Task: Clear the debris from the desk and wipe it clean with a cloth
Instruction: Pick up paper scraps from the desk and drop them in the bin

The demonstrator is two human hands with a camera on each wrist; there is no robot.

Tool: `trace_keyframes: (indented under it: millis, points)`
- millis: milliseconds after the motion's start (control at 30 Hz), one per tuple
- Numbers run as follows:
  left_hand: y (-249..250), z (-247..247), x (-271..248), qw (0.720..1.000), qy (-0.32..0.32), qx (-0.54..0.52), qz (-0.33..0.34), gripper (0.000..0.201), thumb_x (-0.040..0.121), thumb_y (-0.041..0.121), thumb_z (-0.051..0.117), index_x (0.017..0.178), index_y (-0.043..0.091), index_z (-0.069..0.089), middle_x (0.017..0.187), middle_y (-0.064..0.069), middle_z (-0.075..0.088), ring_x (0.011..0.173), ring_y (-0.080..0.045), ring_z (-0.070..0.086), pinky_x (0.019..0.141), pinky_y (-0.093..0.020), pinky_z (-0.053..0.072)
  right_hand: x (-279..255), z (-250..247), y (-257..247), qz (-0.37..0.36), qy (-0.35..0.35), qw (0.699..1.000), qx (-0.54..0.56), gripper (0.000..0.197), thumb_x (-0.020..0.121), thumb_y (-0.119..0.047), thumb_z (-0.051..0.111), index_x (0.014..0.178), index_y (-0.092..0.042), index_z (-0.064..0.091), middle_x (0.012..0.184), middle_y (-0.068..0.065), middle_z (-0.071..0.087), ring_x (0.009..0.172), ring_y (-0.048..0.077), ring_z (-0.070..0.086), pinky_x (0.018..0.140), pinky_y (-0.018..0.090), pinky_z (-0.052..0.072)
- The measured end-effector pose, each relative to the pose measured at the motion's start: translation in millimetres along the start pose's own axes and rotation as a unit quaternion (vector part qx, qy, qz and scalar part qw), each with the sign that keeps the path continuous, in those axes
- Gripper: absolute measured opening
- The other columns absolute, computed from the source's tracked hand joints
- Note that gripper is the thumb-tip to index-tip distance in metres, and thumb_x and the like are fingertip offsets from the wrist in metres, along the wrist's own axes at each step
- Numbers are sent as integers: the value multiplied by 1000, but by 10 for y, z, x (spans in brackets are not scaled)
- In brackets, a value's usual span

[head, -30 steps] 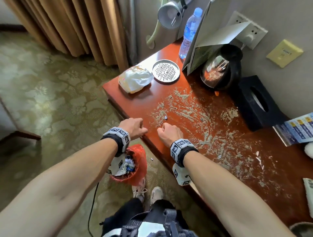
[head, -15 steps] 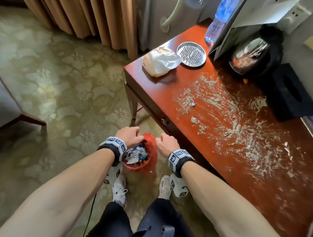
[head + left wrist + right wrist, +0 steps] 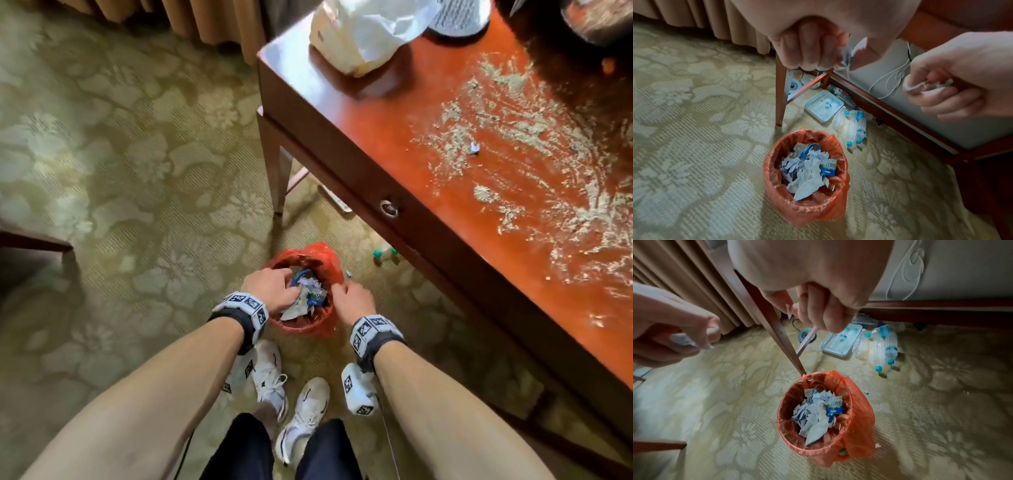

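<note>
Small torn paper scraps (image 3: 929,85) are held over the red-lined bin (image 3: 301,325) at the lower centre of the head view: the left hand (image 3: 270,287) is curled around a scrap (image 3: 686,340) that sticks out between its fingers, and the right hand (image 3: 352,301) is likewise clenched on thin white pieces, as is seen at the right edge of the left wrist view. These scraps are judged to be very light, limp and easily blown or dropped beside the bin, so a release low over the opening would be favoured; one stray bit (image 3: 348,273) already lies on the carpet just beside the rim. The rest of the debris (image 3: 548,171) is spread over the desk (image 3: 342,130) at the upper right of the head view as pale, smeared, crumbly residue, judged too fine to be pinched and better gathered by sweeping or by a cloth; no cloth can be identified. A white plastic bag (image 3: 366,31) rests near the desk's far corner. In the bin a blue and white packet (image 3: 829,168) bears print, but it cannot be read. Markers are printed on the wrist bands; no brand can be made out.
</note>
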State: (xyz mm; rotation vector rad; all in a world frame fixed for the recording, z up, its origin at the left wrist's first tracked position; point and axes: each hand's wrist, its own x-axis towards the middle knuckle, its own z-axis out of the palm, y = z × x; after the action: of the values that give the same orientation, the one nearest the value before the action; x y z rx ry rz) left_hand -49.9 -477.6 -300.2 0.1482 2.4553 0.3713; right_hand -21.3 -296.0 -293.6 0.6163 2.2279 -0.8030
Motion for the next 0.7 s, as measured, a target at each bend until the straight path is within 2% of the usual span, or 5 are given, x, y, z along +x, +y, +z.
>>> trace_keyframes:
  millis: [267, 367, 433, 600, 700]
  points:
    - [-207, 815, 647, 1000, -14, -9, 1, 24, 91, 39, 49, 106, 22, 56, 96, -11, 67, 92, -33, 63, 72, -36, 46, 892, 722, 447, -13, 18, 999, 34, 23, 100, -30, 42, 95, -11, 54, 88, 8, 53, 83, 29, 51, 72, 31, 33]
    - [-342, 1119, 943, 1000, -9, -15, -4, 18, 91, 37, 51, 94, 19, 52, 88, -8, 64, 89, -31, 64, 69, -34, 45, 1236, 1016, 575, -26, 26, 999, 19, 21, 99, -27, 44, 90, -11, 53, 81, 5, 52, 79, 27, 52, 67, 30, 35]
    - [-413, 1295, 1082, 1000, -9, -11, -3, 20, 92, 35, 51, 102, 18, 56, 90, -9, 66, 89, -31, 64, 73, -35, 48, 1406, 1180, 647, -34, 5, 999, 4, 21, 99, -27, 43, 88, -13, 53, 79, 5, 55, 81, 28, 55, 71, 33, 43]
    - [-550, 1557, 1293, 999, -44, -9, -3, 42, 89, 36, 56, 129, 22, 49, 111, -4, 65, 98, -26, 62, 82, -39, 52, 1627, 1362, 757, -79, -62, 994, -46, 34, 95, -27, 55, 127, -16, 57, 134, 7, 54, 119, 27, 55, 100, 36, 44]
    - [-562, 1564, 1251, 999, -42, -21, -1, 54, 88, 37, 58, 139, 27, 42, 124, -3, 59, 106, -27, 61, 86, -41, 52, 1612, 1339, 772, -92, -59, 992, -61, 42, 91, -22, 61, 133, -18, 54, 142, 6, 45, 128, 25, 48, 108, 35, 39]
